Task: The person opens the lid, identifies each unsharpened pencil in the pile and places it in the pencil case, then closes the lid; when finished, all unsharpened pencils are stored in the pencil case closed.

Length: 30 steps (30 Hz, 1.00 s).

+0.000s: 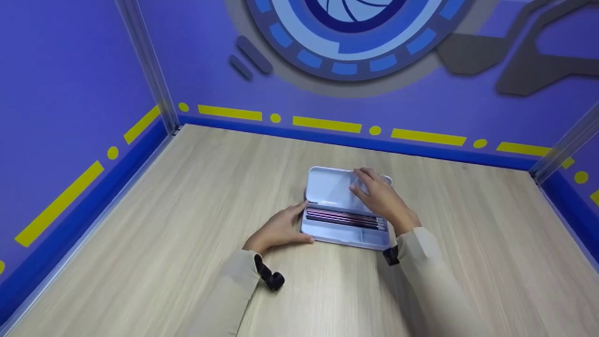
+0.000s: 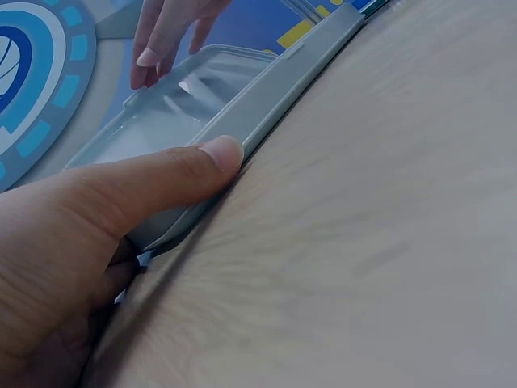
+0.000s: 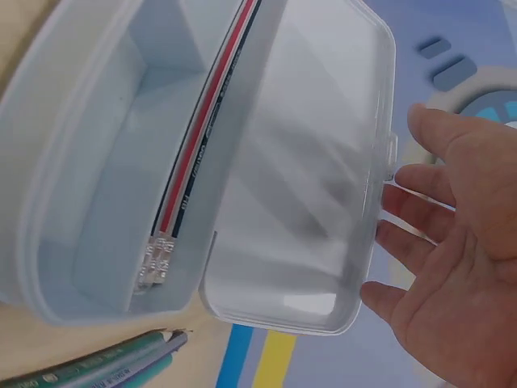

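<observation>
A pale blue plastic pencil case [image 1: 330, 231] lies on the table with its lid [image 1: 329, 185] raised and tilted back. Several striped pencils [image 1: 344, 218] lie side by side in its rear compartment; in the right wrist view their ends [image 3: 157, 259] show clear caps. My left hand [image 1: 281, 227] grips the case's left end, thumb along the front wall and fingers at the far side, partly hidden in the left wrist view. Over the lid's right part, my right hand [image 1: 381, 196] has its fingers extended, fingertips [image 3: 392, 234] right at the lid's outer edge.
Green and grey pens [image 3: 105, 364] lie beside the case's right end in the right wrist view. The wooden table [image 1: 210, 187] is bounded by blue-purple printed panels [image 1: 70, 70] at the back and sides. Black straps [image 1: 271, 277] hang at both sleeves.
</observation>
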### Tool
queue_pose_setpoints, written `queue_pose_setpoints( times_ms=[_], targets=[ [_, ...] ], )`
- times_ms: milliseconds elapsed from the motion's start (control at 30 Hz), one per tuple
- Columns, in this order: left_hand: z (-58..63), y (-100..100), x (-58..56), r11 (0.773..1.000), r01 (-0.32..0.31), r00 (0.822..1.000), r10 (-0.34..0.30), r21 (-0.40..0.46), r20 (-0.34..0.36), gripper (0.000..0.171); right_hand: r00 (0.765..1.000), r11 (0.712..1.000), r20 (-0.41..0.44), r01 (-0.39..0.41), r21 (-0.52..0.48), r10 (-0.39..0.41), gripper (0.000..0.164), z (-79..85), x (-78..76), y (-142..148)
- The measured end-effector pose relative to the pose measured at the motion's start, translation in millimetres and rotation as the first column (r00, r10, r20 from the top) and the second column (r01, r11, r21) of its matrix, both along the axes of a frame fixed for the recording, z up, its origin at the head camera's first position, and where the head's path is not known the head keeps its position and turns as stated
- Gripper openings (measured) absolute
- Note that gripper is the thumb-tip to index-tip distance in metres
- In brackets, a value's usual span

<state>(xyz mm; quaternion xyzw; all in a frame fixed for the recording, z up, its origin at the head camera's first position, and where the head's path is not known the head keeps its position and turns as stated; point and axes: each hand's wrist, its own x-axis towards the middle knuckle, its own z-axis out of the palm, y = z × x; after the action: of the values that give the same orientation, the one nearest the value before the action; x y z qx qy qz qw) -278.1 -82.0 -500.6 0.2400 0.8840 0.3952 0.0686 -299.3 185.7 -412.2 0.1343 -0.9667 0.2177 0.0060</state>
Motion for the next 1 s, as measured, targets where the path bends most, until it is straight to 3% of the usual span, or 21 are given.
queue_pose_setpoints(
  times_ms=[233, 433, 767, 1000],
  targets=[
    [0.1, -0.4, -0.9, 1.000, 0.002, 1.000, -0.001, 0.027, -0.009, 0.109, 0.987, 0.997, -0.145, -0.068, 0.021, 0.070, 0.052, 5.6, 13.7, -0.4],
    [0.0, 0.6, -0.9, 0.999, -0.002, 1.000, 0.002, 0.044, 0.002, 0.114, 0.958, 0.990, -0.253, -0.123, 0.063, 0.135, 0.045, 7.8, 22.3, 0.0],
    [-0.7, 1.5, -2.4, 0.999, 0.013, 1.000, -0.013, 0.050, -0.018, 0.112, 0.967, 0.987, -0.209, -0.127, 0.094, 0.145, 0.042, 10.1, 40.8, 11.6],
    [-0.5, 1.9, -1.2, 0.998, 0.026, 0.999, -0.023, 0.064, -0.034, 0.114, 0.953, 0.969, -0.173, -0.243, 0.049, 0.248, 0.031, 10.8, 50.2, 21.7]
  ],
)
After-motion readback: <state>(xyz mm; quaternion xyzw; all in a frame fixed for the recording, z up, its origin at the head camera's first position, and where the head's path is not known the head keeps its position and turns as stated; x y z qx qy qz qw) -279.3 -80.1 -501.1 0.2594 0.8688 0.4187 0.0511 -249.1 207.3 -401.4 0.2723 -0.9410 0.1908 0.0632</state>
